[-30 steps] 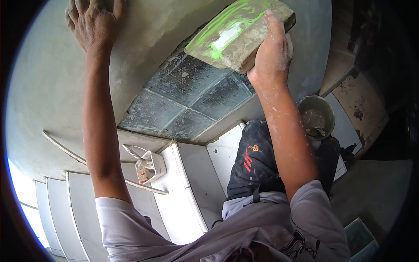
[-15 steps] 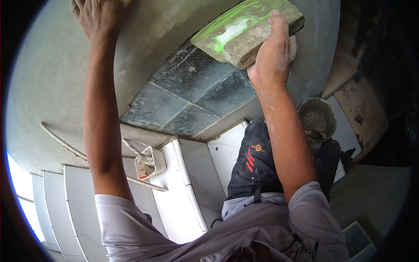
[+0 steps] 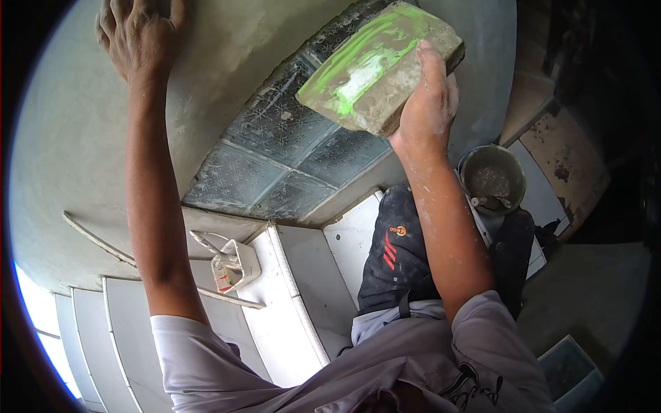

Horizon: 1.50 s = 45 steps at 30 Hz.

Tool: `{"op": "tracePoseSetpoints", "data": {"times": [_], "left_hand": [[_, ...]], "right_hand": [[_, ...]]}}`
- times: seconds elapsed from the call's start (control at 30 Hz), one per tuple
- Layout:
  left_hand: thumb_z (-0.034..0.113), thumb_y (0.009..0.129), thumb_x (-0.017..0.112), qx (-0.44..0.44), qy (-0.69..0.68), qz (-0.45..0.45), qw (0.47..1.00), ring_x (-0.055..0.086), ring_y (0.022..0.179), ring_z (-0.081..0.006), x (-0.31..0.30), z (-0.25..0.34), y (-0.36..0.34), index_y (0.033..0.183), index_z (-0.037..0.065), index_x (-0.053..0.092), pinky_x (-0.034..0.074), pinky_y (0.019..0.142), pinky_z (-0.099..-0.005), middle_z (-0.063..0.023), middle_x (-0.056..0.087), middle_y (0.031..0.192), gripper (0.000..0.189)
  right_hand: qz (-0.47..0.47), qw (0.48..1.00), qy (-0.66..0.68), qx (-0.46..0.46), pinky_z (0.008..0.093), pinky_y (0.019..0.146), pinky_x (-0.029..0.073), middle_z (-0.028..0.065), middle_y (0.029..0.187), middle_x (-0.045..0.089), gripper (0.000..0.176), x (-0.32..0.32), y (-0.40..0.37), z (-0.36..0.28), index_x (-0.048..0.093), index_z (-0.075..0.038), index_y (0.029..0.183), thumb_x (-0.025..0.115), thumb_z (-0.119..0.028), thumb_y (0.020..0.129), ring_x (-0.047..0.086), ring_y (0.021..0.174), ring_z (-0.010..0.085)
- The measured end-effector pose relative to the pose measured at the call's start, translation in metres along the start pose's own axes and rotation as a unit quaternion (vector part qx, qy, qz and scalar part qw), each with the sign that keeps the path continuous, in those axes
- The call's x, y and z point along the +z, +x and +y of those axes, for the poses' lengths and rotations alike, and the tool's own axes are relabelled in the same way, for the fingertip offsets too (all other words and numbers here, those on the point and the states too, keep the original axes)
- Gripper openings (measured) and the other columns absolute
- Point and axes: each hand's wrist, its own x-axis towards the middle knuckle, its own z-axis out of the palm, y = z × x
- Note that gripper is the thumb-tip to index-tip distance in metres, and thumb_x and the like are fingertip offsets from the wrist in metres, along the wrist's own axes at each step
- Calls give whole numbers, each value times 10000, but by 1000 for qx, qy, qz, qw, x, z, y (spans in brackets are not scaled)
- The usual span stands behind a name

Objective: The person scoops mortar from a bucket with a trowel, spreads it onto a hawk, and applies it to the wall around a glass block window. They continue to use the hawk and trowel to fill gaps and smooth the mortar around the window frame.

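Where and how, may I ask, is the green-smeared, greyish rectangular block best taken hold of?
Probably grip the block by its thick grey long edge, from the picture's lower right: the right hand has its thumb there, and the broad face looks harder to grasp.

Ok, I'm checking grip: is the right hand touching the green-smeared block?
Touching: the head view shows the right hand gripping the green-smeared block, thumb lying across it.

Fisheye distortion, black corners, lower-left glare
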Motion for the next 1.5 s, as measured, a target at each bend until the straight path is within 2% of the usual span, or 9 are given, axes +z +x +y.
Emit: {"op": "tracePoseSetpoints", "data": {"times": [0.13,0.23,0.93,1.1,1.17,1.23,1.33,1.43,1.5], "left_hand": [[241,891,709,-6,-10,15,1000,395,1418,-374,-4,10,1,1376,148,576,284,1167,-493,-179,472,1505,512],[228,889,710,2,15,12,1000,408,1409,-373,-1,3,0,1369,149,581,294,1161,-492,-175,481,1497,503],[270,890,697,9,-6,23,1000,411,1403,-380,2,2,0,1378,148,574,298,1156,-495,-179,471,1501,518],[293,892,705,14,15,30,999,440,1376,-370,5,-3,-1,1372,150,584,316,1145,-493,-169,482,1496,515],[296,890,707,29,-1,32,999,451,1364,-372,8,-11,-3,1364,151,591,326,1138,-496,-165,496,1485,509],[304,890,706,33,7,50,998,463,1352,-380,14,-15,-3,1353,154,599,338,1128,-504,-164,516,1469,499],[311,893,701,18,-14,57,998,462,1352,-383,8,-4,-3,1348,155,600,337,1128,-496,-165,508,1476,492],[304,896,694,-4,20,53,998,440,1373,-383,10,-5,1,1351,149,593,321,1134,-500,-168,491,1489,491],[292,891,702,0,-32,16,999,431,1380,-379,-3,0,0,1350,140,590,313,1138,-500,-178,490,1483,496]], "right_hand": [[-22,999,-17,-32,430,912,560,149,1220,603,487,-3,26,-5,501,9,1327,555,-319,972,648,1101,278],[-34,999,36,-14,350,914,512,142,1195,594,462,1,37,-5,507,47,1290,600,-274,971,605,1056,210],[-21,999,18,-39,352,894,521,127,1194,597,475,12,21,5,516,19,1311,611,-292,966,612,1062,217],[8,990,-129,-57,407,919,545,151,1227,605,495,-39,-10,-44,500,20,1334,576,-305,968,648,1080,276],[31,950,-282,-131,380,894,553,176,1205,610,495,-82,-20,-62,496,59,1321,593,-269,963,656,1053,274],[25,752,-573,-324,374,933,521,198,1271,603,470,-197,-4,-59,505,54,1339,577,-242,981,642,1094,288],[134,597,-789,-57,361,1019,457,171,1309,611,498,-367,17,-54,482,43,1401,606,-184,975,609,1158,279],[127,727,-669,-84,356,1023,451,159,1307,613,493,-359,25,-55,483,29,1409,613,-167,976,600,1169,267],[97,853,-511,-39,353,991,472,156,1285,609,473,-265,0,-60,488,30,1394,598,-173,980,607,1142,249]]}}
